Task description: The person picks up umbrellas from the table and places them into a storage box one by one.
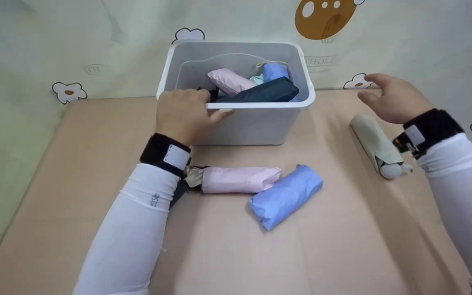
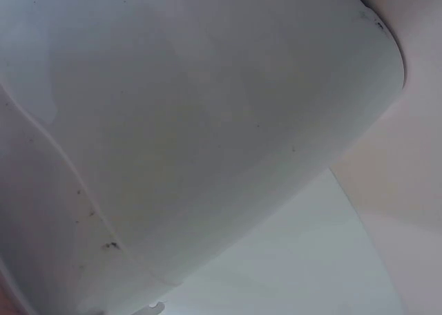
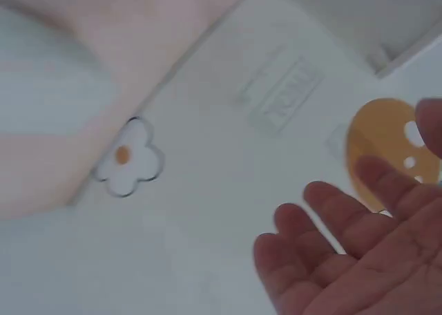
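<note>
My left hand (image 1: 184, 114) grips the front rim of a grey-white plastic bin (image 1: 244, 127), fingers over the edge and thumb outside. The bin's wall (image 2: 207, 121) fills most of the left wrist view. Inside lie a pink folded umbrella (image 1: 230, 81), a dark green one (image 1: 264, 91) and a blue one (image 1: 275, 71). My right hand (image 1: 398, 98) is held out at the right with nothing in it; its fingers (image 3: 345, 215) show loosely extended in the right wrist view. Just below it a beige-green folded umbrella (image 1: 373, 139) lies on the table.
Before the bin a pink folded umbrella (image 1: 240, 179) lies sideways on the table (image 1: 236, 254), its end beside a blue one (image 1: 286, 197). A dark item (image 1: 178, 193) is mostly hidden under my left forearm. Behind, a patterned sheet (image 1: 121, 49) rises at the table's back edge.
</note>
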A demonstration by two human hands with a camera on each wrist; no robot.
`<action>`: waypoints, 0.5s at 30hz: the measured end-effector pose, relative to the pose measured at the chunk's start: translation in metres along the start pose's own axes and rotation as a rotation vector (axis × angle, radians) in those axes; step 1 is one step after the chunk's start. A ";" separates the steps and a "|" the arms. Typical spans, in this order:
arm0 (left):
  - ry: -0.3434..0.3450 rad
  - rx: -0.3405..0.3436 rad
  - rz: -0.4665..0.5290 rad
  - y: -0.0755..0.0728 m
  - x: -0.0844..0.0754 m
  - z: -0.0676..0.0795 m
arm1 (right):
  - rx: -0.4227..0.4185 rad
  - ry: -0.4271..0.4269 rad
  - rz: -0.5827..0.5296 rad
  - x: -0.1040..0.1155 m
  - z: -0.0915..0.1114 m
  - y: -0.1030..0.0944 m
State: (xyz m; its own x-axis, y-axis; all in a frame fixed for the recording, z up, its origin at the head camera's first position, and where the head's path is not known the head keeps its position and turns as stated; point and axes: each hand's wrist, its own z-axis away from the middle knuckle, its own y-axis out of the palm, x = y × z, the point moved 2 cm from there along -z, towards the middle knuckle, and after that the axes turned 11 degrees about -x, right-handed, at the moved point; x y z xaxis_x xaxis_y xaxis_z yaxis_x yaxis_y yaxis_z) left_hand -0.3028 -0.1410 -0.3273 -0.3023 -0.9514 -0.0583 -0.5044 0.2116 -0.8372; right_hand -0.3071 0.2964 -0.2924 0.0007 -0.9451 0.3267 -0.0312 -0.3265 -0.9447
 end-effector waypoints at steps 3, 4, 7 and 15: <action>-0.001 0.008 -0.002 0.000 -0.001 0.000 | 0.144 0.086 0.097 -0.042 0.011 0.003; 0.000 0.008 -0.001 0.000 -0.001 -0.001 | 0.174 0.102 0.121 -0.054 0.015 0.006; -0.001 -0.003 -0.002 0.000 0.000 -0.001 | 0.222 0.139 0.157 -0.081 0.027 0.012; 0.005 -0.021 -0.002 0.000 0.000 0.001 | 0.285 0.073 0.087 -0.097 0.048 0.048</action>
State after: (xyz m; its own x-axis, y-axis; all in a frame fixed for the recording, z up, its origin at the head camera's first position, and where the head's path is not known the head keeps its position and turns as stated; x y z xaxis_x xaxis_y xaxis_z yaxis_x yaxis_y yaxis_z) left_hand -0.3021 -0.1415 -0.3273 -0.3050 -0.9508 -0.0536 -0.5220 0.2140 -0.8256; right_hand -0.2611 0.3718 -0.3709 -0.0623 -0.9698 0.2358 0.2540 -0.2439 -0.9359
